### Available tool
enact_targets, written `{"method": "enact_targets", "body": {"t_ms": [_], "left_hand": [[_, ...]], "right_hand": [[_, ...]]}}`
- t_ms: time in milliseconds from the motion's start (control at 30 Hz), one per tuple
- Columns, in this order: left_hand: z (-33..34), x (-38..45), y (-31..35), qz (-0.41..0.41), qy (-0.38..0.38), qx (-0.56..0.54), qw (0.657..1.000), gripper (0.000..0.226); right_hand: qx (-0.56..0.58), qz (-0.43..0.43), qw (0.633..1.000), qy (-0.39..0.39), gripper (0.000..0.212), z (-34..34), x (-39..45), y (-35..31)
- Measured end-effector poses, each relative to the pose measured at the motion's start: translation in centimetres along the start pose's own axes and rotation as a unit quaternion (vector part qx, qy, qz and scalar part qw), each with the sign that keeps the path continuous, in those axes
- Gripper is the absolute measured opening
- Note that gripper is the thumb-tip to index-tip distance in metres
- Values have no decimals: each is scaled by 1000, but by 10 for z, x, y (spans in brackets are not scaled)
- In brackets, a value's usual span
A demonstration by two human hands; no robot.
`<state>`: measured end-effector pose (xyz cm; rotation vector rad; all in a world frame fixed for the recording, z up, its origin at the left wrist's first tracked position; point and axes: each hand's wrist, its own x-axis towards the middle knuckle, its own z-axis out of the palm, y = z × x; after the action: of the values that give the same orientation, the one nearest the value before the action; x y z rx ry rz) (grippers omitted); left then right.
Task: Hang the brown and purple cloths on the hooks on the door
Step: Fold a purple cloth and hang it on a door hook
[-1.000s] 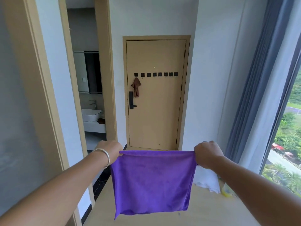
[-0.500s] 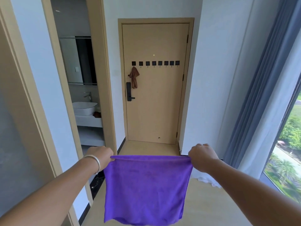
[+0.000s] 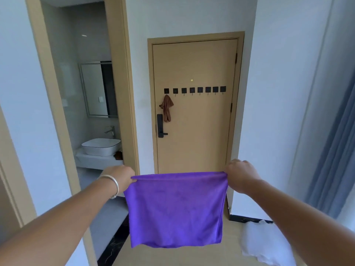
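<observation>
The purple cloth [image 3: 175, 210] is hanging flat and square in the air, its top edge stretching taut and level, pinched at both upper corners, its lower edge falling free. The brown cloth [image 3: 167, 108] is dangling bunched and crumpled from the leftmost of the black hooks [image 3: 195, 90], which are running in a level row across the tan door [image 3: 201, 131], near its left edge.
</observation>
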<state>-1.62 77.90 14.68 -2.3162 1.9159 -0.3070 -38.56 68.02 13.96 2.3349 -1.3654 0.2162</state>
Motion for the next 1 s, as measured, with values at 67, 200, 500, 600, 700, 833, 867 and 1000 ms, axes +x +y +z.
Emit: {"method": "enact_targets", "body": {"t_ms": [67,200,500,600,700,833,867,1000], "left_hand": [[3,26,1,-6,0,-5,1000,32],[29,78,1,-5,-18,6,1000,36],[67,230,-29,29,-38,6,999,34],[61,287,-49,40,-31,0,999,36],[54,340,-69,47,-7,0,999,34],[52,396,-92,58,22,7,998,30],[54,407,-98,61,25,9,998,29],[73,452,-115,61,32,3,998,30]], "right_hand": [[25,4,1000,5,32,9,26,8],[52,14,998,-14,33,46,67,11],[20,46,995,-90,20,117,186,5],[1,69,992,-101,19,117,245,3],[-16,83,992,-97,23,119,303,1],[-19,101,992,-77,28,133,364,-1],[-12,103,992,-76,28,139,376,-1],[36,91,993,-63,30,165,422,-4]]}}
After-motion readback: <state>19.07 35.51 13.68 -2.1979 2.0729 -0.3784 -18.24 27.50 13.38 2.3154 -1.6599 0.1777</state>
